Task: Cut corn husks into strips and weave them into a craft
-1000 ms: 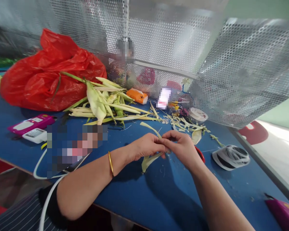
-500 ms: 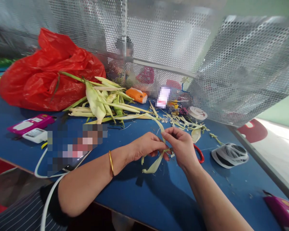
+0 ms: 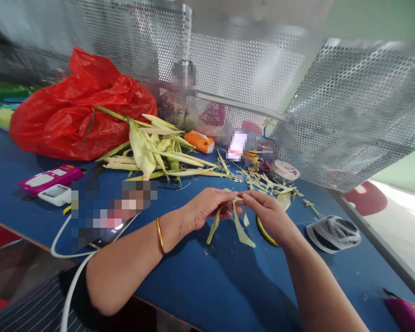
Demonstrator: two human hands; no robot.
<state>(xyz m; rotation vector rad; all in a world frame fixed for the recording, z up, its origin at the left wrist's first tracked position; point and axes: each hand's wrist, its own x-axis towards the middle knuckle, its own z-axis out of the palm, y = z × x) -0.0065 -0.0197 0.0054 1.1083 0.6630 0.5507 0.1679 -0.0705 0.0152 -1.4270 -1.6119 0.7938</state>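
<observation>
Hands at center: A person's left hand (image 3: 207, 208) and right hand (image 3: 267, 210) meet fingertip to fingertip above a blue table (image 3: 180, 276).
Left grip: Thumb stretched forward and fingers bent, nearly closed, pinching a pale-green corn husk strip (image 3: 241, 227); the farther fingers are partly hidden.
Right grip: Thumb and forefinger drawn together at the upper end of the same strip, the other fingers folded out of sight.
The husk: The strip hangs below the joined fingertips, its lower end free; a second narrow strip (image 3: 213, 229) dangles just left of it.
On the wrist: A gold bangle (image 3: 160, 235) circles the left arm.
Under the right hand: A curved yellow loop (image 3: 265, 233), partly covered; what it belongs to cannot be told.
Beyond the hands: A heap of corn husks (image 3: 141, 152) leans against a red plastic bag (image 3: 79, 110), with an orange packet (image 3: 199, 141) just beside it and husk scraps (image 3: 263, 179) scattered to the right, near a round white container (image 3: 285, 170).
Table's left: A smartphone (image 3: 112, 235) with its screen blurred, near a magenta case (image 3: 50, 179) and a small white device (image 3: 54, 195).
Table's right: A black-and-white bundle (image 3: 334, 234), well apart from the husks.
Backdrop: A perforated metal screen (image 3: 245, 55), another person (image 3: 173, 105) dimly visible through it.
</observation>
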